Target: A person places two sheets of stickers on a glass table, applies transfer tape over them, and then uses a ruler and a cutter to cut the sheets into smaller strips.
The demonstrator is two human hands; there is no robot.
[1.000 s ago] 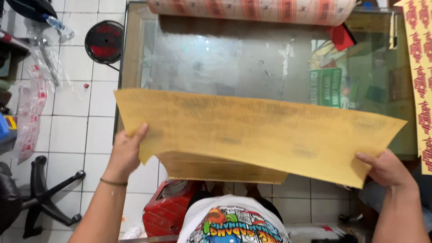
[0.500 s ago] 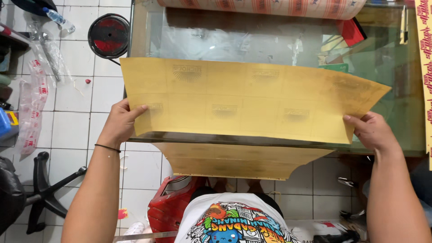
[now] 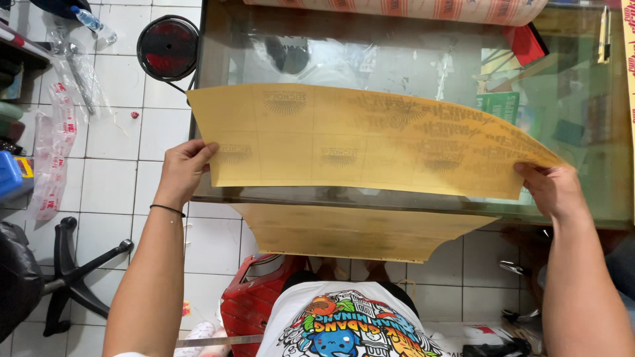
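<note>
1. Over the glass table [image 3: 410,59], the yellow sheet [image 3: 357,142] now lies flatter and wider than half a second ago; its left end has moved right, off the table's left edge line, and its right end droops lower toward the right hand.
2. Compared with a second ago, the sheet has gone from a steep slant, low on the left, to near level, and the view has shifted so more floor [image 3: 112,165] shows on the left.
3. Below it, a second yellow sheet [image 3: 350,231] hangs past the table's near edge, as it did in both earlier frames.
4. Left hand [image 3: 182,172]: fingers curled shut on the top sheet's lower left corner, thumb on the upper face, fingers beneath. It sits further right than before, with a black band on the wrist.
5. Right hand [image 3: 552,192]: clenched on the sheet's lower right corner, thumb on top, the rest hidden under the paper. It holds lower than half a second ago.
6. At the table's far edge lies a long printed roll [image 3: 397,8], with a red object [image 3: 526,43] near its right end.
7. On the floor to the left stand a round red lamp [image 3: 169,46] and a chair base [image 3: 76,277].
</note>
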